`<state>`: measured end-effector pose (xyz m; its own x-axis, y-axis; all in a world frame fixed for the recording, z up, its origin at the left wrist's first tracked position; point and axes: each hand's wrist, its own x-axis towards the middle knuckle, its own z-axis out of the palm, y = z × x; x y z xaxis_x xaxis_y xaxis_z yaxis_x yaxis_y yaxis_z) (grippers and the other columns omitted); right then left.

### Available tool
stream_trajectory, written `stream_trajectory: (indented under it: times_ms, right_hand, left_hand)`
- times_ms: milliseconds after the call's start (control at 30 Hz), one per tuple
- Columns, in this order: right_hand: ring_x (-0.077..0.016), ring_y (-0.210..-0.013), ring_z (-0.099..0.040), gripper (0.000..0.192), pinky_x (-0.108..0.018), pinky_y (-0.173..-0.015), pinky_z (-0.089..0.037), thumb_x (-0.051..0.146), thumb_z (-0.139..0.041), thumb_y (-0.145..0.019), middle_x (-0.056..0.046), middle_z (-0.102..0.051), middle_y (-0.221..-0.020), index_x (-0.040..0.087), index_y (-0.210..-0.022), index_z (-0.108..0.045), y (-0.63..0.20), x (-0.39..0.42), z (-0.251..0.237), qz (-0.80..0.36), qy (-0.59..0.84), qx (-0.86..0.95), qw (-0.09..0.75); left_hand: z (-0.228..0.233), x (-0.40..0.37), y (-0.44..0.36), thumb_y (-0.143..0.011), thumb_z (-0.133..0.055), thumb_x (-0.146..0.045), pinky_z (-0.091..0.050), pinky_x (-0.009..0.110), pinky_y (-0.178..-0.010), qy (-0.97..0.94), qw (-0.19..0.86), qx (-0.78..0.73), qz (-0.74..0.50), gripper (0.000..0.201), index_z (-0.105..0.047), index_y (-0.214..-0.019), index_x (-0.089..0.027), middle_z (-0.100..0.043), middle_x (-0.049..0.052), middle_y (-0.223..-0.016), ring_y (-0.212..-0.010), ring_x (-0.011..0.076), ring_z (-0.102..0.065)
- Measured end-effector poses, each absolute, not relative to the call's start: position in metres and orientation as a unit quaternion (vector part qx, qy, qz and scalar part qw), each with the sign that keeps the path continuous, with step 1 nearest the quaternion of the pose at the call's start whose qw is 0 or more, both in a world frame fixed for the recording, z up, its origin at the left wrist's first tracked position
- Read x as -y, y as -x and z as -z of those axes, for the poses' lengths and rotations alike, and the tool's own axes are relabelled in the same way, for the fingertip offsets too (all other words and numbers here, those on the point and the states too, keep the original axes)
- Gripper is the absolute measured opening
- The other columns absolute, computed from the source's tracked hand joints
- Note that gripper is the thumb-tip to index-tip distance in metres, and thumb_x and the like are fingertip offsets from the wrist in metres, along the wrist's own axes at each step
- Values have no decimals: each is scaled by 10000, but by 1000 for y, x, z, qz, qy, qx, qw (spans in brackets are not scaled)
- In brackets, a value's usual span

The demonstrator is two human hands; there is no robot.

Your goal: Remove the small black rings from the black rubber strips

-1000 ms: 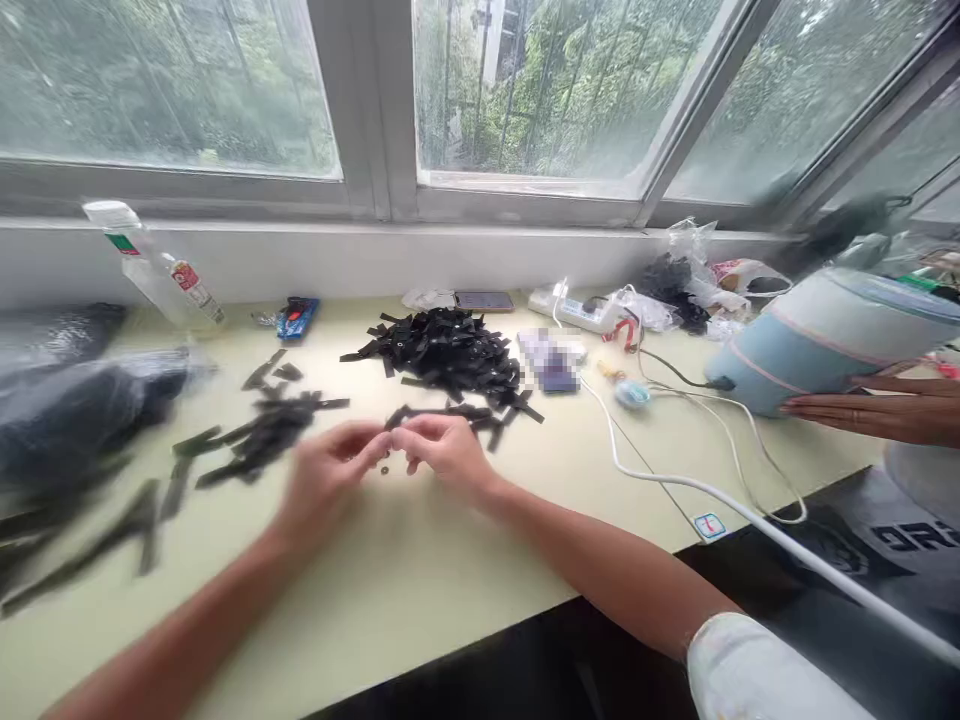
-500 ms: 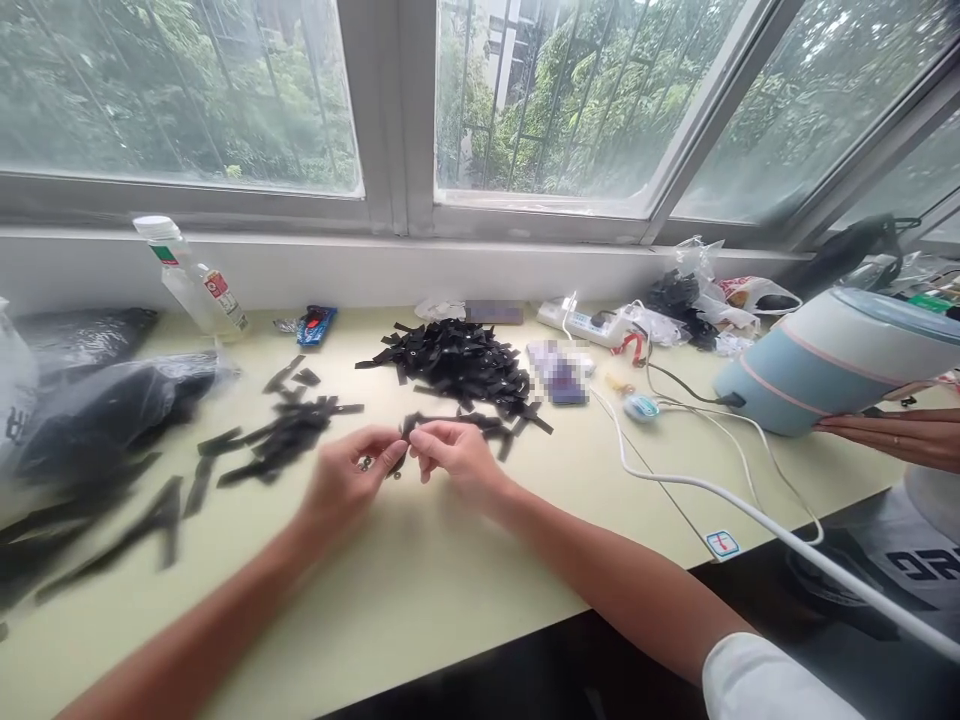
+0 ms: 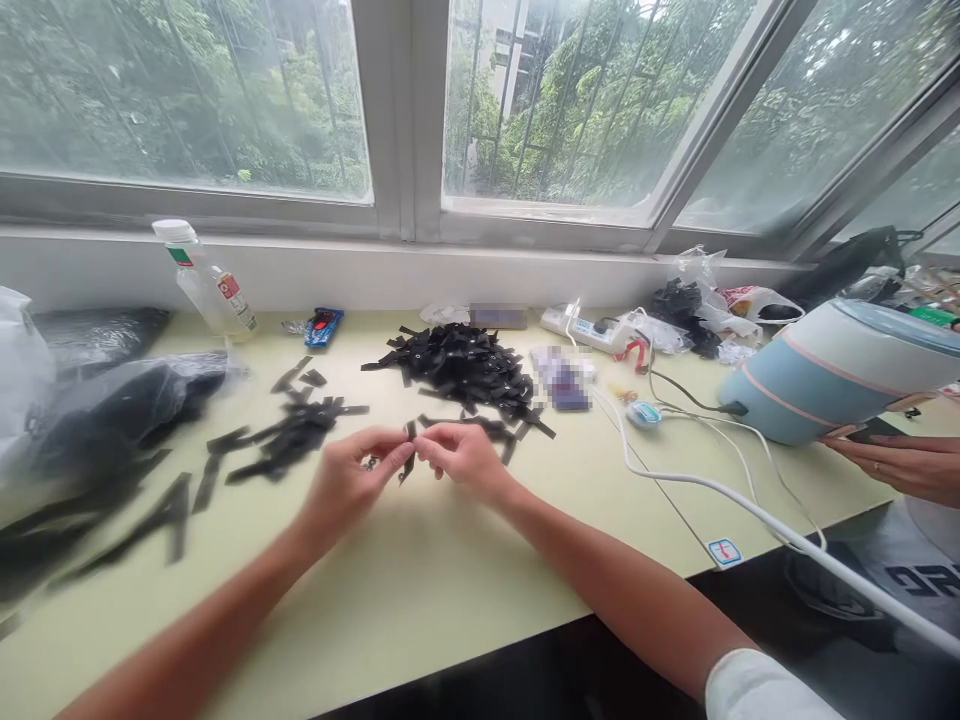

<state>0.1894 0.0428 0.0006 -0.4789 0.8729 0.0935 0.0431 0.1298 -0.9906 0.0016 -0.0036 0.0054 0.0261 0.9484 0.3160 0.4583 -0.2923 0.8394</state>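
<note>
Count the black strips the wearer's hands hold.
1 visible: the black strip, upright between the left hand and the right hand. Others may be hidden inside either hand.

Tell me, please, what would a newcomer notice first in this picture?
Probably the large heap of black strips, toward the back of the table. In front of it, the left hand pinches a small black strip, with the right hand close beside it. On the right, the blue-and-white container also stands out.
</note>
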Motion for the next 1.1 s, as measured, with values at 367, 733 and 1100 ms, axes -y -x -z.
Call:
stream_trajectory:
  times_ms: [367, 733, 1100]
  right_hand:
    - [-98, -561, -502, 322, -258, -591, -437, 494, -695, -831, 7, -614, -690, 174, -805, -717, -188, -41, -4, -599, 358, 618, 362]
    - [-173, -786, -596, 271, -290, -709, -463, 451, -654, -865, -33, -708, -861, 198, -881, -751, -188, -37, -6, -547, 347, 655, 389]
    - [-147, -621, -621, 259, -305, -698, -510, 428, -664, -853, -14, -676, -674, 172, -812, -654, -198, -49, -7, -569, 375, 616, 395]
  left_hand:
    - [-8, 2, -2, -917, -614, -423, -490, 277, -708, -658, 294, -546, -427, 248, -698, -895, -191, -689, 29, -829, -767, 169, -616]
    - [-6, 3, -10, -884, -644, -459, -506, 277, -667, -567, 376, -535, -502, 299, -698, -896, -165, -701, 47, -831, -725, 162, -618]
    - [1, -10, 23, -950, -491, -176, -482, 301, -751, -869, 112, -426, -227, 264, -727, -1061, -216, -654, 81, -958, -893, 194, -608]
